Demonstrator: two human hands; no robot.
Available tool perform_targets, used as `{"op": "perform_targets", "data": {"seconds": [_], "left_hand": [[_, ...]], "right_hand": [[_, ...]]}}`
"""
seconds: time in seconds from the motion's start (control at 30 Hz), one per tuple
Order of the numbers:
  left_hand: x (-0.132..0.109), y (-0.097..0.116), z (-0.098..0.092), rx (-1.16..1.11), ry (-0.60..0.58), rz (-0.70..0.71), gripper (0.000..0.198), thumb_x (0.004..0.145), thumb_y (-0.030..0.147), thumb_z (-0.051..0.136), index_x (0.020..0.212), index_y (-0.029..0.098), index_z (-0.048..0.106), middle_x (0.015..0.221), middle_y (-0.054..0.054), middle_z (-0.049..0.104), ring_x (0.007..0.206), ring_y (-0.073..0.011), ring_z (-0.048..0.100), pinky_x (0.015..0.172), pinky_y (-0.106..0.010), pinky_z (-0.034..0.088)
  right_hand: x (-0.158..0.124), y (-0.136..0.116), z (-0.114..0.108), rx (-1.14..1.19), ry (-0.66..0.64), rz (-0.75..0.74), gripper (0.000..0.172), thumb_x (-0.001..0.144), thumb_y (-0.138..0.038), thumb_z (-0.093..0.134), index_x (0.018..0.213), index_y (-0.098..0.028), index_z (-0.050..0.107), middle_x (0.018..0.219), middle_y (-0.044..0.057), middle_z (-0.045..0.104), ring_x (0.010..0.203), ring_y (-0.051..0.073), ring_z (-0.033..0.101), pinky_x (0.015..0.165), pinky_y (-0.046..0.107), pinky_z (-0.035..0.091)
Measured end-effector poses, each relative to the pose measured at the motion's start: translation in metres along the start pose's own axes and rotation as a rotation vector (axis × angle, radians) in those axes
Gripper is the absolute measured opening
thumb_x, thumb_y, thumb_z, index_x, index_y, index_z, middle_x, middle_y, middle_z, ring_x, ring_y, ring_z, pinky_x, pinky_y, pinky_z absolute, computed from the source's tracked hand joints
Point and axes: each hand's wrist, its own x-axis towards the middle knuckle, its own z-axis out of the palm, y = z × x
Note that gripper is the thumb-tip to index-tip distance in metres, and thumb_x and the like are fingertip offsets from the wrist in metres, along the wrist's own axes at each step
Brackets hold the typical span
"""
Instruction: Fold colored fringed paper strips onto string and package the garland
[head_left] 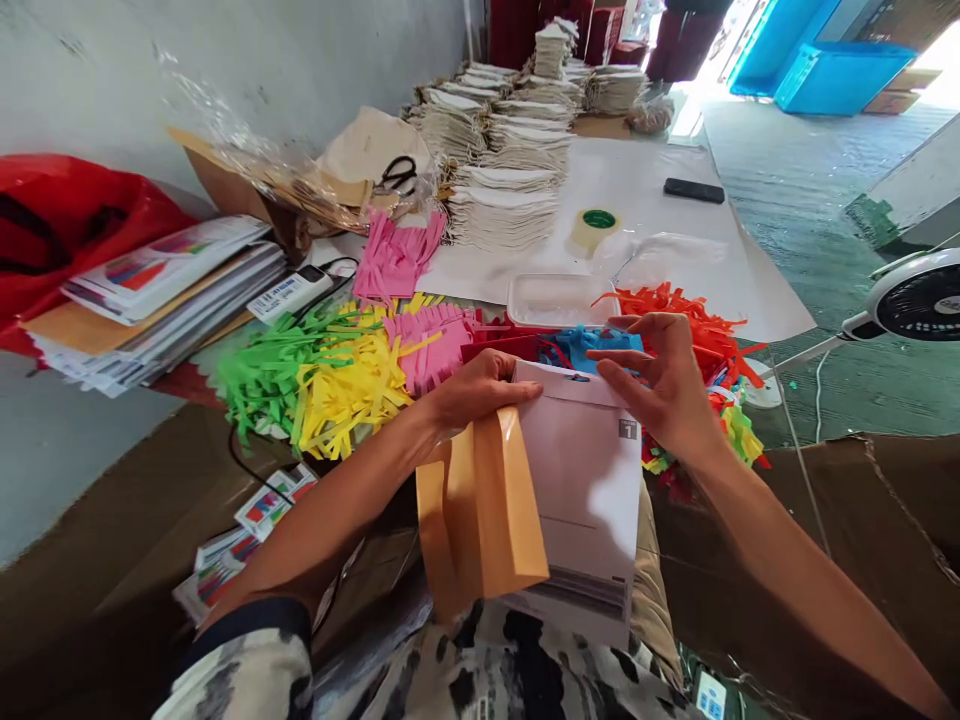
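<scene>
- Head view: the left hand is closed, its thumb laid across the front of a white packet at the top left corner, the other fingers curled out of sight; it also has hold of a tan envelope.
- The right hand stands half open, fingers parted, thumb by the packet's top right corner; from here I can't tell whether it presses on the paper.
- So the packet sits between the two hands, below their fingertips, held over the person's lap, just off the near edge of the table.
- It is flat and upright, with a slot near the top edge, a grey "1" label at the upper right and dark bands across the bottom; a shadow falls on its right side.
- The tan envelope hangs creased, overlapping the packet's left edge.
- Along the table's near edge lie yellow strips, blue strips and red strips.
</scene>
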Motion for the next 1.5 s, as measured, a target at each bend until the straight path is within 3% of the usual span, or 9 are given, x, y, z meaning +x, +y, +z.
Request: {"op": "perform_targets", "data": {"seconds": [0.17,0.4,0.53,0.63,0.77,0.83,0.9,1.03,1.5], "left_hand": [[-0.026,-0.002,0.019,-0.032,-0.107,-0.073,0.034,0.075,0.038,0.087,0.094,0.010,0.080,0.088,-0.007,0.079,0.074,-0.0162,0.069,0.066,-0.025,0.053],[-0.049,-0.028,0.059,-0.255,-0.134,-0.258,0.041,0.071,0.045,0.095,0.091,0.012,0.083,0.087,-0.010,0.081,0.065,-0.0151,0.071,0.060,-0.023,0.053],[-0.060,-0.027,0.075,-0.269,-0.109,-0.220,0.034,0.074,0.043,0.095,0.090,0.014,0.084,0.089,-0.009,0.081,0.066,-0.0122,0.070,0.061,-0.022,0.053],[-0.069,-0.020,0.079,-0.173,-0.070,-0.157,0.032,0.076,0.041,0.093,0.088,0.013,0.084,0.086,-0.008,0.080,0.065,-0.0123,0.069,0.059,-0.022,0.051],[-0.076,-0.016,0.082,-0.070,-0.025,-0.098,0.033,0.077,0.044,0.091,0.083,0.012,0.083,0.077,-0.007,0.077,0.061,-0.0133,0.065,0.054,-0.023,0.046],[-0.077,-0.015,0.084,-0.050,-0.035,-0.071,0.034,0.077,0.045,0.090,0.084,0.012,0.083,0.076,-0.007,0.076,0.062,-0.0139,0.065,0.053,-0.024,0.046],[-0.078,-0.015,0.086,-0.048,-0.063,-0.053,0.034,0.079,0.045,0.089,0.086,0.012,0.083,0.077,-0.007,0.076,0.063,-0.0135,0.064,0.055,-0.024,0.046],[-0.077,-0.015,0.090,-0.069,-0.127,-0.031,0.032,0.083,0.045,0.086,0.085,0.013,0.081,0.079,-0.005,0.074,0.064,-0.0112,0.062,0.057,-0.022,0.045],[-0.071,-0.015,0.092,-0.067,-0.173,-0.037,0.029,0.084,0.042,0.085,0.093,0.014,0.084,0.086,-0.005,0.077,0.071,-0.0132,0.065,0.065,-0.024,0.047]], "right_hand": [[-0.035,-0.020,-0.017,-0.159,-0.230,0.109,0.056,0.081,-0.053,0.088,0.117,-0.030,0.051,0.138,0.008,0.065,0.106,0.025,0.072,0.082,0.042,0.066],[-0.085,-0.033,-0.018,-0.359,-0.120,0.044,0.046,0.084,-0.043,0.085,0.118,-0.031,0.056,0.133,0.005,0.067,0.125,0.029,0.065,0.095,0.047,0.061],[-0.096,-0.038,-0.020,-0.320,-0.117,0.032,0.049,0.083,-0.039,0.086,0.119,-0.031,0.054,0.136,0.006,0.065,0.124,0.029,0.067,0.092,0.045,0.062],[-0.100,-0.041,-0.028,-0.262,-0.070,0.028,0.042,0.088,-0.040,0.082,0.118,-0.030,0.055,0.143,0.007,0.060,0.110,0.026,0.073,0.093,0.047,0.062],[-0.111,-0.054,-0.038,-0.415,0.112,-0.188,0.017,0.093,-0.036,0.078,0.098,-0.028,0.064,0.134,0.006,0.063,0.132,0.031,0.061,0.114,0.054,0.048],[-0.121,-0.064,-0.040,-0.443,0.059,-0.212,0.013,0.094,-0.035,0.077,0.093,-0.028,0.066,0.123,0.006,0.066,0.128,0.030,0.061,0.112,0.053,0.047],[-0.131,-0.071,-0.040,-0.424,-0.089,-0.163,0.012,0.094,-0.037,0.078,0.092,-0.028,0.069,0.116,0.004,0.067,0.118,0.027,0.064,0.105,0.049,0.051],[-0.137,-0.072,-0.039,-0.464,-0.256,-0.098,0.014,0.093,-0.043,0.079,0.090,-0.030,0.074,0.130,0.004,0.068,0.127,0.030,0.061,0.110,0.052,0.049],[-0.124,-0.049,-0.033,-0.455,-0.175,-0.095,0.016,0.096,-0.045,0.074,0.090,-0.030,0.072,0.132,0.005,0.069,0.134,0.033,0.059,0.117,0.063,0.043]]}}
